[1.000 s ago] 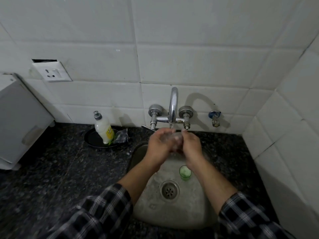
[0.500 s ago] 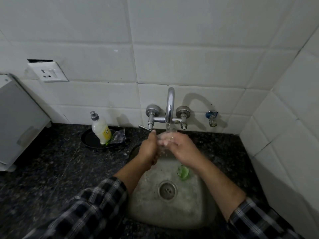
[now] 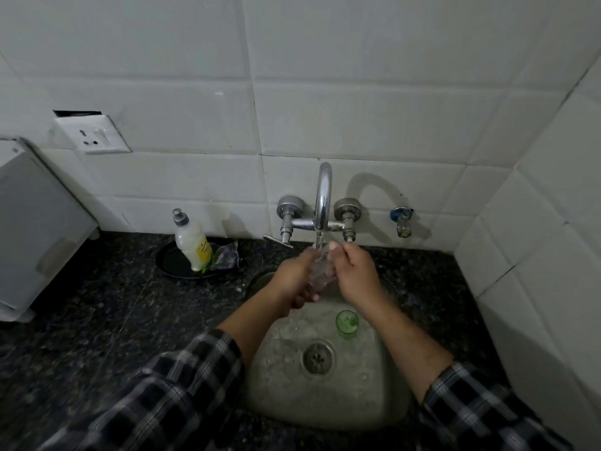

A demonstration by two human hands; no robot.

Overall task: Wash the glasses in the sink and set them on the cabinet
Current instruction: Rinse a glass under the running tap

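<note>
Glass (image 3: pixel 320 273), clear, is clasped between both hands under the faucet (image 3: pixel 323 196) at the back edge of the sink (image 3: pixel 325 408): left hand (image 3: pixel 292 283) wraps it, right hand (image 3: pixel 356 275) pinches its top. A green glass (image 3: pixel 347 323) stands upright beneath the right wrist.

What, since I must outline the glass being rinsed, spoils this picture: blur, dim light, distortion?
Head view: dim light; the faucet casts a curved shadow on the tiles to its right. Head view: the clear glass, gripped by the left hand and right hand, is smeared by motion and running water. Head view: the wide lens bows tile lines near the edges.
</note>
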